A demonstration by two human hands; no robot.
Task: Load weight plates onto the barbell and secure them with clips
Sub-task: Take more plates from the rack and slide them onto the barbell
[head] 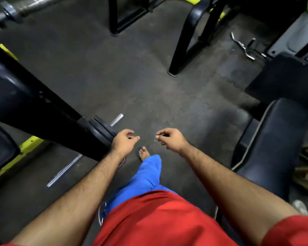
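The person stands on a dark rubber floor (132,77), both bare forearms stretched forward and down. The left hand (124,142) hangs just right of the weight plates (103,129), its back toward the camera, fingers loosely curled with thumb and forefinger close together around nothing. The right hand (171,138) hovers a little to the right, apart from the left, its fingers likewise loosely curled and empty.

The black plates sit stacked on the barbell (116,120), which lies low across the floor on the left; its short silver sleeve end pokes out on the far side of the plates, and the shaft (64,170) runs back toward the near left under a thick black machine frame (34,103). Whether a clip sits on the sleeve cannot be told.

A black padded bench (274,142) stands at the right. A chrome curl bar (242,47) lies on the floor at the far right. Below the hands show a bare foot (144,153), blue trousers and a red shirt.
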